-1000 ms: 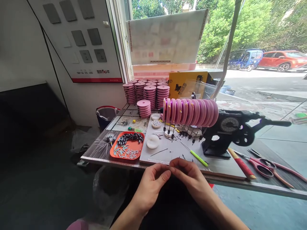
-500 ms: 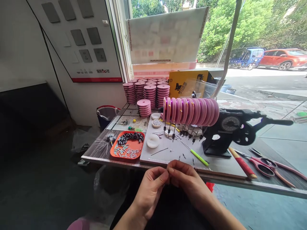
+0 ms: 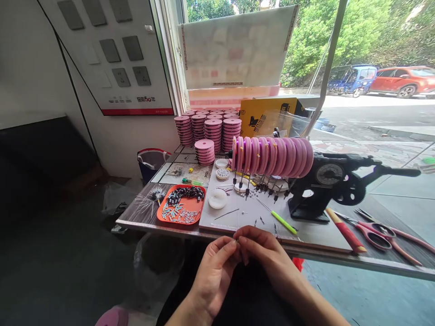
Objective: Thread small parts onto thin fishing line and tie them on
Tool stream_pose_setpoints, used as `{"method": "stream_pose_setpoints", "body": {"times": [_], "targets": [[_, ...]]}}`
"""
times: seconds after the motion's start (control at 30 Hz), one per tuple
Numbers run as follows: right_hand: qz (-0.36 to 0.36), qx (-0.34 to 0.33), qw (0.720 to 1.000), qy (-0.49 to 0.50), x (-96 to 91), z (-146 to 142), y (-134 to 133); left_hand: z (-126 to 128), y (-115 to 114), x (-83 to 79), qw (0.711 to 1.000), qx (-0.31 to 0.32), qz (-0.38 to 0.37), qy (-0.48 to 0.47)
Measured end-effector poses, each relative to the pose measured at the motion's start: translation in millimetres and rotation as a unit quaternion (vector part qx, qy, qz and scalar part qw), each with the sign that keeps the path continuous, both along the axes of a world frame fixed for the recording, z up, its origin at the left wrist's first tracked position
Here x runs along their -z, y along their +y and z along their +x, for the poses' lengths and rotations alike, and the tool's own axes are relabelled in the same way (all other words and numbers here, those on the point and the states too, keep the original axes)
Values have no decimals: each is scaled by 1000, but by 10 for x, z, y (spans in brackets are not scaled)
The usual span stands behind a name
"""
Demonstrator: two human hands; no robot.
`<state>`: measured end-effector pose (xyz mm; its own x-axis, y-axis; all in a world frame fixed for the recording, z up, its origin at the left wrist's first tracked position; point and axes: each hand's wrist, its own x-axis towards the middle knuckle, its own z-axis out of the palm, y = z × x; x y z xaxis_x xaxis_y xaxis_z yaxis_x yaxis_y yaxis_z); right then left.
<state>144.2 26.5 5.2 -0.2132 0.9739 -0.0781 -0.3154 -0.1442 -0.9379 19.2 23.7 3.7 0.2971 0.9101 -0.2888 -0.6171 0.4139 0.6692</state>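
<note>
At the table's front edge, my left hand (image 3: pixel 215 267) and my right hand (image 3: pixel 260 251) meet with thumbs and index fingers pinched together. Whatever lies between the fingertips is too small to make out. Just beyond them is a grey board (image 3: pixel 210 222) with a thin dark rod (image 3: pixel 227 214), a white round dish (image 3: pixel 217 198) and a green-handled needle tool (image 3: pixel 283 222). Above the board, a black hand-cranked winder (image 3: pixel 309 194) carries a row of pink foam spools (image 3: pixel 272 157), from which dark weighted pieces hang on lines.
An orange tray (image 3: pixel 163 220) of small beads and tubes sits left. Stacked pink spools (image 3: pixel 213 129) and a yellow box (image 3: pixel 263 117) stand behind. Scissors (image 3: pixel 375 235) and a red-handled knife-like tool (image 3: pixel 346 231) lie right. A small dish of beads (image 3: pixel 222 174) stands near the winder.
The fingers of both hands have shifted slightly while staying pinched together. The view has moved a little; the things on the table look unchanged.
</note>
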Motion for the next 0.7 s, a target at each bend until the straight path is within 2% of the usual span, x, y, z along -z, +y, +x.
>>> {"method": "stream_pose_setpoints", "body": {"times": [0.17, 0.3, 0.43, 0.7], "targets": [[11, 17, 1000, -20, -27, -30, 13, 3, -2, 9, 994, -6, 56, 91], [-50, 18, 997, 58, 69, -69, 14, -16, -1, 14, 983, -15, 95, 159], [-89, -3, 989, 120, 133, -105, 18, -14, -10, -8, 985, -6, 95, 141], [-46, 21, 997, 56, 97, -58, -15, -4, -12, 24, 997, -38, 32, 62]]}}
